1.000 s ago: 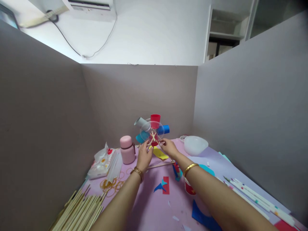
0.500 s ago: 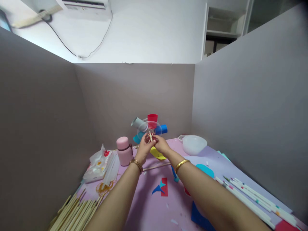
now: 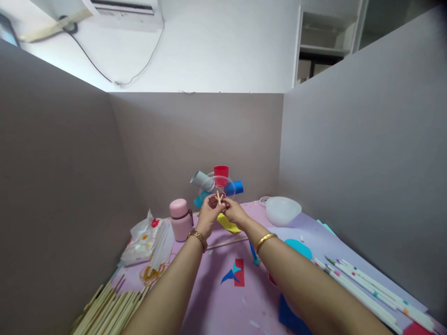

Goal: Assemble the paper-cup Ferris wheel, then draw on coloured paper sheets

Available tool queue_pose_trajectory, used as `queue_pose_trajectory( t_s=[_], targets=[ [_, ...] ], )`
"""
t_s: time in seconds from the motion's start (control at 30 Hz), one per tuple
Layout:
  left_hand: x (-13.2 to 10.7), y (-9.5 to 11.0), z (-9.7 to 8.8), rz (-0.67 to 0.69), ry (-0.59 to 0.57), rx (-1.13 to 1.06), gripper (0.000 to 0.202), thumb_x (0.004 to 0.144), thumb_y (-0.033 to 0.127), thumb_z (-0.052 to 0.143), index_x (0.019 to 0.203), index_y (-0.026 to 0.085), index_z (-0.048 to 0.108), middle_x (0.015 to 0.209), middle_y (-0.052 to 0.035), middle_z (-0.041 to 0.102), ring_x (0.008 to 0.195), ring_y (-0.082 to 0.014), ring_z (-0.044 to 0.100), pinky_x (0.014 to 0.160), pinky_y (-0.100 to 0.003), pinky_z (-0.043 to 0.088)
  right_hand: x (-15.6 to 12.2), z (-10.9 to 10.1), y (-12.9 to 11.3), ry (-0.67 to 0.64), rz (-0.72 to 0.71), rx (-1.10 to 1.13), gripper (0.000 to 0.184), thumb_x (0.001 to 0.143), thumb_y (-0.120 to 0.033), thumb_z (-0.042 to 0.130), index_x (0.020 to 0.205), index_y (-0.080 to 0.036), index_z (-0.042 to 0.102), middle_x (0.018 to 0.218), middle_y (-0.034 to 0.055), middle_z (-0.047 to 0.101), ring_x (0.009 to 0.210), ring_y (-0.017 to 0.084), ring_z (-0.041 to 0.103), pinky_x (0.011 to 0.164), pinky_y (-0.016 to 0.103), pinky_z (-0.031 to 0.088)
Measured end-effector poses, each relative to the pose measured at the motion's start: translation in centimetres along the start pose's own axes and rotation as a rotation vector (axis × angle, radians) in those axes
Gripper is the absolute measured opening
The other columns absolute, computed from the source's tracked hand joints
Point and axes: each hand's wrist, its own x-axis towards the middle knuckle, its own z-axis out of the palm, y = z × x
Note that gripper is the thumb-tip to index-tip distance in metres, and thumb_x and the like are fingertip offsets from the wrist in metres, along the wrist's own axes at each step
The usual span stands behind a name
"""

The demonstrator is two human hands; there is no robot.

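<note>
At the far side of the table, my left hand (image 3: pixel 210 211) and my right hand (image 3: pixel 233 209) meet with fingers closed around thin wooden sticks (image 3: pixel 219 198) that cross each other. Just behind the sticks stands a wheel of clear round discs (image 3: pixel 230 182). Around it sit a red paper cup (image 3: pixel 221 173), a grey one (image 3: pixel 201 180), a blue one (image 3: pixel 237 187) and a light blue one (image 3: pixel 198 201). My fingers partly hide the wheel's middle and the stick ends. Beneath my hands lies a yellow piece (image 3: pixel 228 224).
A pink flask (image 3: pixel 180 220) and a tissue pack (image 3: pixel 141 244) stand left, above rubber bands (image 3: pixel 152 274) and bundled wooden sticks (image 3: pixel 111 311). To the right are a white bowl (image 3: pixel 282 211) and white markers (image 3: pixel 370 286). Paper scraps (image 3: pixel 239 273) lie in front; grey partitions (image 3: pixel 199 135) enclose the table.
Both hands stay at the wheel. The crossed sticks have shifted slightly between my fingers. The whole view has moved by a few pixels.
</note>
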Motion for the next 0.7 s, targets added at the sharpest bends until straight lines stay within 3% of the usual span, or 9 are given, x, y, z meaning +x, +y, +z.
queue_pose_trajectory(
  t_s=[0.2, 0.37, 0.5, 0.63, 0.7],
  targets=[
    [-1.1, 0.8, -0.4, -0.010, 0.047, 0.095, 0.040, 0.082, 0.026, 0.060, 0.120, 0.019, 0.048, 0.118, -0.0073, 0.055, 0.103, -0.0228, 0.056, 0.086, -0.046, 0.048, -0.4, -1.3, 0.5, 0.038, 0.019, -0.036, 0.026, 0.090, -0.028, 0.055, 0.114, -0.017, 0.055, 0.112, 0.0066, 0.060, 0.091, 0.019, 0.062, 0.076, 0.039, 0.053],
    [-4.0, 0.6, -0.5, -0.006, 0.221, 0.192, 0.041, 0.082, 0.028, 0.059, 0.121, 0.019, 0.047, 0.121, -0.0081, 0.052, 0.107, -0.0242, 0.053, 0.089, -0.048, 0.045, -1.1, -3.4, 0.3, 0.113, 0.042, -0.141, 0.026, 0.089, -0.028, 0.056, 0.113, -0.017, 0.056, 0.114, 0.0066, 0.059, 0.095, 0.021, 0.061, 0.079, 0.041, 0.051],
    [-10.8, 0.1, 1.4, -0.035, 0.403, 0.231, 0.040, 0.087, 0.029, 0.047, 0.124, 0.019, 0.036, 0.129, -0.0102, 0.045, 0.117, -0.0244, 0.045, 0.098, -0.047, 0.038, -1.1, -4.6, 0.6, 0.197, 0.094, -0.236, 0.025, 0.089, -0.028, 0.055, 0.113, -0.018, 0.056, 0.115, 0.0068, 0.059, 0.096, 0.021, 0.060, 0.080, 0.041, 0.051],
    [-19.3, -1.2, 4.7, -0.182, 0.389, 0.268, 0.041, 0.082, 0.035, 0.037, 0.121, 0.027, 0.030, 0.132, -0.0109, 0.042, 0.122, -0.0224, 0.043, 0.098, -0.038, 0.039, -0.6, -5.8, 1.3, 0.289, 0.126, -0.328, 0.029, 0.089, -0.028, 0.055, 0.116, -0.018, 0.054, 0.119, 0.0075, 0.057, 0.099, 0.022, 0.059, 0.082, 0.043, 0.050],
    [-22.2, -1.9, 5.9, -0.213, 0.364, 0.290, 0.041, 0.080, 0.035, 0.037, 0.119, 0.028, 0.028, 0.131, -0.0116, 0.042, 0.121, -0.0226, 0.044, 0.100, -0.038, 0.037, -0.5, -6.4, 1.4, 0.317, 0.105, -0.372, 0.030, 0.089, -0.027, 0.056, 0.118, -0.018, 0.053, 0.122, 0.0079, 0.055, 0.102, 0.023, 0.058, 0.083, 0.044, 0.049]
  ],
)
